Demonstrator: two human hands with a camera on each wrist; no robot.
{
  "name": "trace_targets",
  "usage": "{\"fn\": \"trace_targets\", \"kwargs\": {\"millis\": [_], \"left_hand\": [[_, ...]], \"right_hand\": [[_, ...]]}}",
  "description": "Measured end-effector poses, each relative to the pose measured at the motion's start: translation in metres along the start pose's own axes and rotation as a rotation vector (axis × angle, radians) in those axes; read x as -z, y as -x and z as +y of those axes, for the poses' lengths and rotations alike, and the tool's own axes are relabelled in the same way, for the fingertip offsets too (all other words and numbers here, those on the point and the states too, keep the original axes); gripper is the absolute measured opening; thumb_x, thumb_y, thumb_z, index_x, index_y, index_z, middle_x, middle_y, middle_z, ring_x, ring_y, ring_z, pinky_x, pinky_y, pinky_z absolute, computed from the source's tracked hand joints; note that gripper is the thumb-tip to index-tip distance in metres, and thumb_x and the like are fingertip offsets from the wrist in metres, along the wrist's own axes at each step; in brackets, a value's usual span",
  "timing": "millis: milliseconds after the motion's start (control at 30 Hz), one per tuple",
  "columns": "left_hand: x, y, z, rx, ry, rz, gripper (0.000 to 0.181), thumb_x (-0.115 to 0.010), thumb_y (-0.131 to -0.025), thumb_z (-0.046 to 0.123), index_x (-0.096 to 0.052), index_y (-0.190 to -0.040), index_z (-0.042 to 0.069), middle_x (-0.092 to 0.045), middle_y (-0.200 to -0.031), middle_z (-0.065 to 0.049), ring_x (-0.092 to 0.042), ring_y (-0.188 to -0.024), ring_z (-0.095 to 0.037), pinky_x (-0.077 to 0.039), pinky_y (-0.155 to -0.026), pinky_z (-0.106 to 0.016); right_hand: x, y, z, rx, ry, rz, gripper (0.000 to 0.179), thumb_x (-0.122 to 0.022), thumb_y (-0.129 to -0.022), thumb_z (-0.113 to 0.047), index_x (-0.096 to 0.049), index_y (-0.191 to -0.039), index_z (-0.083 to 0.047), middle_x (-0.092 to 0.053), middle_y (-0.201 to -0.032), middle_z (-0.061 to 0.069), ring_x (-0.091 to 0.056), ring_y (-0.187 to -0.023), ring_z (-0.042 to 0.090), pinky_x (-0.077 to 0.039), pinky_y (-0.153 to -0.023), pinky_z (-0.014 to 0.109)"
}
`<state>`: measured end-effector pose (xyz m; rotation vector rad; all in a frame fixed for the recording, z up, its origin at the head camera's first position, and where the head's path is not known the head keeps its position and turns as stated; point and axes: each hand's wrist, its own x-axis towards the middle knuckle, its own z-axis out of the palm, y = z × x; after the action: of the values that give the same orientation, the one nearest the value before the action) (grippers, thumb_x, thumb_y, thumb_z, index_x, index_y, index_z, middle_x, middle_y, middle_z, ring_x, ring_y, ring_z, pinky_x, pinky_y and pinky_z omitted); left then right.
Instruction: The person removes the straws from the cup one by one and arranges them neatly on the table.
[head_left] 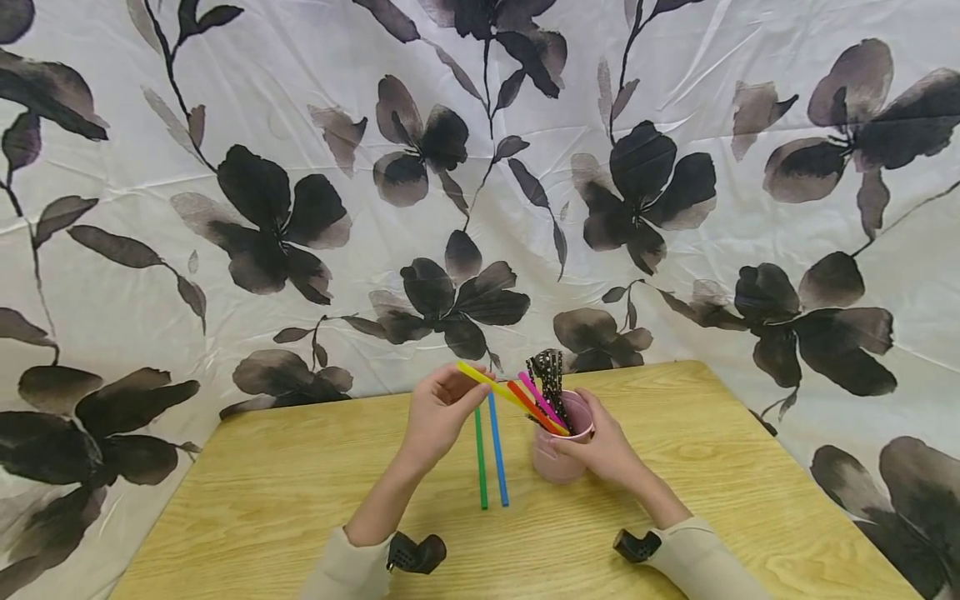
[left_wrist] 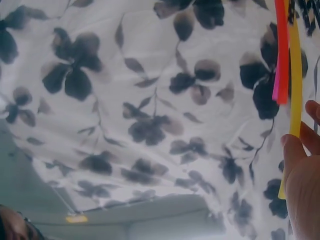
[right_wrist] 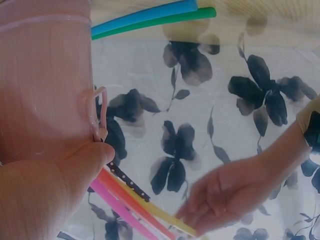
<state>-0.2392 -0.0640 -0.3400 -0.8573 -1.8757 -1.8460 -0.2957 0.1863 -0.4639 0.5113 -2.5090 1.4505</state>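
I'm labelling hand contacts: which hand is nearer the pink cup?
Right. The right hand grips the pink cup; the left hand is apart from it, to its left, pinching a yellow straw.

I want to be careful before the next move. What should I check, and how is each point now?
1. Right hand grips pink cup: ok.
2. Left hand pinches yellow straw: ok.
3. Red straw and pink straw lean inside cup: ok.
4. Green straw and blue straw lie on table, outside cup: ok.
5. Yellow straw reaches cup's bottom: cannot tell, hidden.
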Motion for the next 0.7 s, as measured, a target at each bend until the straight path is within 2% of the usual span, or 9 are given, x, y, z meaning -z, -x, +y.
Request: {"fn": "trace_targets", "kwargs": {"millis": [200, 300, 400, 567, 700], "left_hand": [[0.012, -0.002, 0.030, -0.078, -0.012, 0.033, 0.025, -0.059, -0.078, -0.011, -0.056, -0.102, -0.004, -0.061, -0.095, -0.022, -0.060, -0.085, -0.032, -0.051, -0.071, -0.031], [0.019, -0.004, 0.044, -0.111, 0.043, 0.067, 0.028, -0.058, -0.076, -0.015, -0.049, -0.101, -0.005, -0.062, -0.094, -0.021, -0.060, -0.085, -0.032, -0.050, -0.074, -0.035], [0.029, -0.007, 0.055, -0.167, 0.103, 0.110, 0.028, -0.056, -0.074, -0.021, -0.042, -0.095, -0.009, -0.060, -0.091, -0.025, -0.060, -0.084, -0.035, -0.050, -0.072, -0.037], [0.053, -0.016, 0.063, -0.268, 0.112, 0.211, 0.018, -0.058, -0.072, -0.021, -0.047, -0.086, -0.016, -0.058, -0.083, -0.029, -0.061, -0.078, -0.036, -0.051, -0.065, -0.040], [0.070, -0.023, 0.065, -0.253, 0.086, 0.274, 0.014, -0.061, -0.073, -0.016, -0.055, -0.086, -0.016, -0.059, -0.084, -0.028, -0.062, -0.076, -0.035, -0.050, -0.062, -0.042]], "right_hand": [[0.000, 0.001, -0.002, -0.025, 0.007, -0.011, 0.096, -0.073, -0.062, -0.050, -0.023, -0.137, -0.018, -0.038, -0.131, 0.004, -0.037, -0.118, 0.022, -0.034, -0.094, 0.045], [0.000, 0.001, -0.002, -0.025, 0.013, -0.010, 0.096, -0.073, -0.063, -0.050, -0.023, -0.137, -0.018, -0.037, -0.132, 0.004, -0.036, -0.119, 0.023, -0.033, -0.095, 0.045], [0.000, 0.002, -0.002, -0.025, 0.014, -0.010, 0.096, -0.073, -0.063, -0.050, -0.023, -0.137, -0.018, -0.037, -0.132, 0.004, -0.035, -0.119, 0.022, -0.033, -0.095, 0.045], [0.001, 0.003, -0.004, -0.024, 0.004, -0.013, 0.096, -0.073, -0.063, -0.050, -0.022, -0.137, -0.018, -0.038, -0.132, 0.005, -0.036, -0.119, 0.023, -0.033, -0.094, 0.046], [0.003, 0.005, -0.015, -0.011, -0.001, -0.022, 0.094, -0.074, -0.065, -0.044, -0.022, -0.138, -0.013, -0.038, -0.131, 0.011, -0.036, -0.118, 0.028, -0.033, -0.093, 0.049]]}}
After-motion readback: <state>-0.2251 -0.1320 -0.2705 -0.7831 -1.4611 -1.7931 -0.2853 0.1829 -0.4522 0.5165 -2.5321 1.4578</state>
